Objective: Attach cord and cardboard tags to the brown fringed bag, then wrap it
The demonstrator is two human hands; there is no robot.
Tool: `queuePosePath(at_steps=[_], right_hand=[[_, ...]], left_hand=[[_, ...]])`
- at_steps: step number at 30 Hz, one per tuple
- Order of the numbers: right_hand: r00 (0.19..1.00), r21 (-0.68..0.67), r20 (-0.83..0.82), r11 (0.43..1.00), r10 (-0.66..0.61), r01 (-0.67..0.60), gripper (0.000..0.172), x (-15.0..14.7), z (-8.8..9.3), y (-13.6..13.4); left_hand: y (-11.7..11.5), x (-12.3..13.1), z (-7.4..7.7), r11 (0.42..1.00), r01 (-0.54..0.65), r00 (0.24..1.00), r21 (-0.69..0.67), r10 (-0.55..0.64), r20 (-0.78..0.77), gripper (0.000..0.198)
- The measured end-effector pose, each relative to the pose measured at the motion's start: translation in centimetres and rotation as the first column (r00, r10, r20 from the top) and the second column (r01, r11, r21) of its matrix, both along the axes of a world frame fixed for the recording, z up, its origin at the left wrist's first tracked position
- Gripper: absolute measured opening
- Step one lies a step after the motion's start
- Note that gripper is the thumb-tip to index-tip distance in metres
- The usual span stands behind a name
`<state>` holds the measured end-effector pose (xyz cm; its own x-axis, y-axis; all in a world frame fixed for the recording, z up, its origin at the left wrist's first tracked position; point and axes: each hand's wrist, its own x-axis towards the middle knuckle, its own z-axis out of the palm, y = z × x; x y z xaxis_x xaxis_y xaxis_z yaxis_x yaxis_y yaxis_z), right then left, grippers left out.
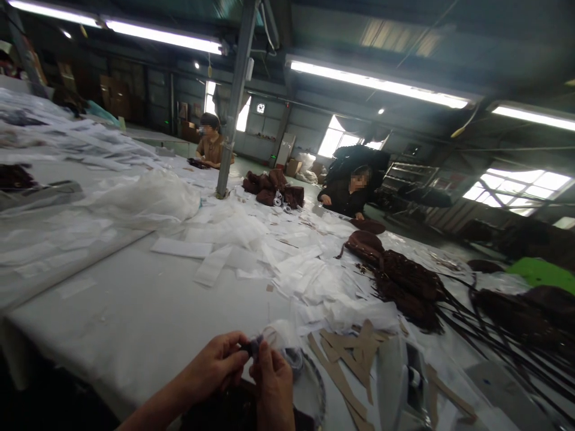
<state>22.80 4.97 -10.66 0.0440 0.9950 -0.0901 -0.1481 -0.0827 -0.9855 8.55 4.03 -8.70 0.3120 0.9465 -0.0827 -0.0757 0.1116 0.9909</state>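
My left hand (219, 361) and my right hand (275, 377) meet at the table's near edge. Thumbs and fingers of both pinch a small dark-and-grey piece (255, 345), blurred and too small to name. Below them lies a dark brown item (227, 408), partly hidden by the hands. Just right of my right hand are a greyish coiled bundle (294, 359) and a curved, cord-like strip (320, 383). Tan cut-out strips (345, 374) lie farther right.
White sheets and scraps (309, 269) cover much of the table (117, 323). Dark brown bags with long straps (404, 278) lie at right, more brown bags (274, 182) farther back. A metal post (233, 102) rises beyond. Two people (348, 194) sit across the table.
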Motion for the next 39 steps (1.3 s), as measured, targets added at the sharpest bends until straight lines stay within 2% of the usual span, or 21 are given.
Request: queuePosePath(at_steps=[5,8,10,12,13,15,17,20,22,25,28,30,33,35,37,39], right_hand=[[0.991,0.006,0.112,0.997,0.077,-0.079,0.038,-0.6,1.7,-0.2],[0.978,-0.023,0.142,0.988,0.154,-0.152,0.038,-0.7,1.9,-0.2],[0.96,-0.011,0.228,0.987,0.16,-0.162,0.038,-0.6,1.5,-0.1],[0.935,0.045,0.35,0.997,0.05,-0.07,0.042,-0.5,0.8,0.0],[0.907,0.109,0.415,0.994,-0.069,0.025,0.046,-0.5,0.3,0.0],[0.791,0.307,0.508,0.93,-0.341,0.203,0.054,-0.5,-0.6,-0.1],[0.668,0.523,0.541,0.827,-0.511,0.209,0.047,-0.7,-1.3,-0.2],[0.589,0.705,0.566,0.709,-0.577,0.018,0.026,-0.9,-1.5,-0.1],[0.552,0.762,0.567,0.643,-0.611,-0.071,0.025,-0.8,-1.4,0.0],[0.52,0.819,0.536,0.559,-0.665,-0.13,0.024,-0.8,-1.6,0.3],[0.501,0.847,0.51,0.509,-0.699,-0.153,0.021,-0.9,-1.9,0.1],[0.499,0.848,0.517,0.497,-0.695,-0.185,0.02,-1.3,-1.8,-0.2],[0.544,0.828,0.548,0.506,-0.636,-0.243,0.021,-1.9,-1.1,-0.5],[0.573,0.812,0.565,0.521,-0.594,-0.261,0.024,-2.0,-0.6,-0.5],[0.57,0.798,0.583,0.54,-0.579,-0.268,0.026,-1.9,-0.3,-0.3],[0.556,0.787,0.594,0.561,-0.581,-0.255,0.026,-2.0,-0.3,-0.3]], left_hand=[[0.0,-0.1,0.2,0.995,-0.089,0.995,0.042,0.091,-0.044,0.026],[0.0,-0.8,0.7,0.995,-0.063,0.995,0.081,0.068,-0.072,0.029],[0.0,-1.2,1.0,0.995,-0.039,0.995,0.096,0.048,-0.091,0.023],[0.0,-1.4,1.1,0.993,-0.065,0.991,0.098,0.076,-0.114,0.017],[0.1,-1.4,1.1,0.991,-0.091,0.986,0.096,0.103,-0.128,0.016],[0.1,-1.2,1.0,0.987,-0.132,0.977,0.087,0.144,-0.154,0.016],[0.0,-0.8,0.9,0.985,-0.136,0.973,0.109,0.154,-0.174,0.015],[-0.3,-0.5,1.0,0.978,-0.114,0.967,0.176,0.15,-0.206,0.011],[-0.5,-0.5,1.2,0.972,-0.109,0.958,0.207,0.158,-0.238,0.01],[-0.7,-0.6,1.4,0.971,-0.117,0.944,0.208,0.174,-0.28,0.011],[-0.7,-0.6,1.4,0.973,-0.127,0.937,0.194,0.182,-0.299,0.01],[-0.7,-0.5,1.2,0.969,-0.147,0.929,0.201,0.205,-0.307,0.008],[-0.7,-0.5,0.8,0.957,-0.165,0.917,0.237,0.237,-0.321,0.009],[-0.8,-0.8,0.7,0.956,-0.137,0.926,0.258,0.217,-0.31,0.029],[-0.9,-1.3,0.8,0.964,-0.063,0.951,0.257,0.136,-0.278,0.051],[-0.9,-1.6,0.9,0.973,0.001,0.967,0.232,0.058,-0.248,0.058]])
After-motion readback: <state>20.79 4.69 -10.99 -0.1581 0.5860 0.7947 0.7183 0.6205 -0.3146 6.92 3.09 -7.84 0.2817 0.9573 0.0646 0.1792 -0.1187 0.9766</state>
